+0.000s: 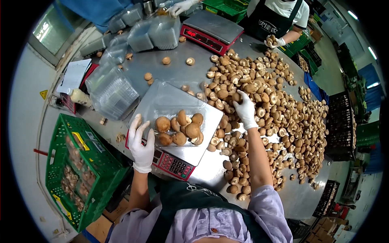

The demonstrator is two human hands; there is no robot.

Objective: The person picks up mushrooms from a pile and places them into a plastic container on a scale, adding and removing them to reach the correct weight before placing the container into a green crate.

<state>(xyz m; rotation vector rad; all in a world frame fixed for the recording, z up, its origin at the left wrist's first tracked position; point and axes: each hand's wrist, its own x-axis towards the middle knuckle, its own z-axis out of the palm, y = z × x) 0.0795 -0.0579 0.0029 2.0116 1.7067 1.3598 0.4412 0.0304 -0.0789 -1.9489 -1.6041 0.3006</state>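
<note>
A clear plastic tray (156,112) with several brown mushrooms in it lies on the metal plate of a red scale (172,165). Beside the plate's left edge is my left hand (142,146), gloved in white, its fingers apart and one mushroom near its fingertips, apparently outside its grasp. My right hand (245,109), also in a white glove, reaches onto the left part of a large mushroom pile (279,109). Its thumb and fingers are closed around a mushroom (237,97).
Stacked clear trays (111,91) stand at the left, with more behind. A green crate (87,174) of packed mushrooms sits lower left. Beyond is a second scale (208,34). A co-worker in a dark apron (265,24) holds mushrooms; another gloved hand (180,7) is at the top.
</note>
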